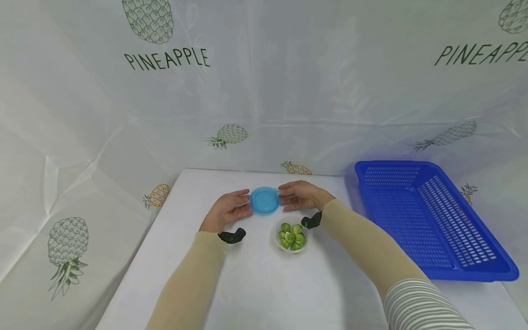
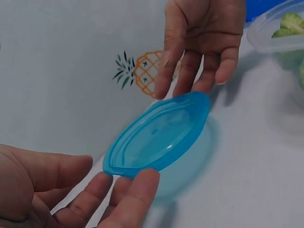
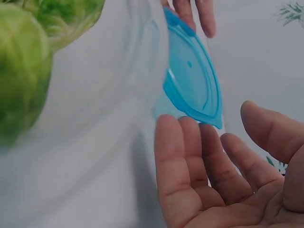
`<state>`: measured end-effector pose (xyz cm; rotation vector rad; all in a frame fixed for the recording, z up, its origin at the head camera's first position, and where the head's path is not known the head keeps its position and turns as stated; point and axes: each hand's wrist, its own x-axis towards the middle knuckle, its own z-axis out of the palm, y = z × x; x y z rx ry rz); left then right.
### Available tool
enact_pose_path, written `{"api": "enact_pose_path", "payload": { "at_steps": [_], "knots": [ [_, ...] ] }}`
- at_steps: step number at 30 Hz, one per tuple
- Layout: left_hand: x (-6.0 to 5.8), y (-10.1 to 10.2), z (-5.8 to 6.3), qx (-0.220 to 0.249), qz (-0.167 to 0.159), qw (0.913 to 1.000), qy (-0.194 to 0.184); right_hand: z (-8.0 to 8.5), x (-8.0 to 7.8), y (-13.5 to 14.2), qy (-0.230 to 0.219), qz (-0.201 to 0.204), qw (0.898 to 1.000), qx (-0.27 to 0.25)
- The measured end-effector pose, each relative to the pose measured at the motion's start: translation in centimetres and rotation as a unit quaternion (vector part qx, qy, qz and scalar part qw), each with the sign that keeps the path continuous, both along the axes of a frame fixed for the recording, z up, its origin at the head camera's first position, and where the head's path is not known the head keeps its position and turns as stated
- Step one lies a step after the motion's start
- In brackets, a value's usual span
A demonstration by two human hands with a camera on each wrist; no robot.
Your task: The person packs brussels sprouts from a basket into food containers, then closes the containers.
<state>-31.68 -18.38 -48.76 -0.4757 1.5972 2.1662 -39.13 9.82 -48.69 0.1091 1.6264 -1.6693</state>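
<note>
A round translucent blue lid [image 1: 265, 200] is just above the white table, a bluish shadow below it in the left wrist view. The fingertips of my left hand [image 1: 228, 209] are under its left edge, with the thumb [image 2: 61, 171] apart from it. On the opposite side, the extended fingers of my right hand [image 1: 303, 195] touch the rim from below; that thumb [image 3: 270, 128] also stands clear of the lid. Nearer me, beside the right wrist, is a clear bowl [image 1: 277, 240] holding several Brussels sprouts [image 1: 290, 236].
A big blue plastic basket [image 1: 416, 233] with slotted walls stands at the right of the white table [image 1: 264, 284]. A pineapple-printed sheet [image 1: 264, 91] hangs behind the table and along its sides.
</note>
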Motion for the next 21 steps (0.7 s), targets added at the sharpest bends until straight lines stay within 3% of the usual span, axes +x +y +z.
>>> {"api": "enact_pose_path", "payload": {
  "at_steps": [12,21],
  "knots": [
    [-0.6,2.4,2.0,-0.061,-0.008,0.9975,0.034,2.0,0.4,0.9,0.060,-0.023,0.998,0.029],
    [0.0,3.5,3.3,-0.088,-0.026,0.9936,0.067,3.1,1.8,1.9,0.102,-0.033,0.994,0.011]
  ]
}}
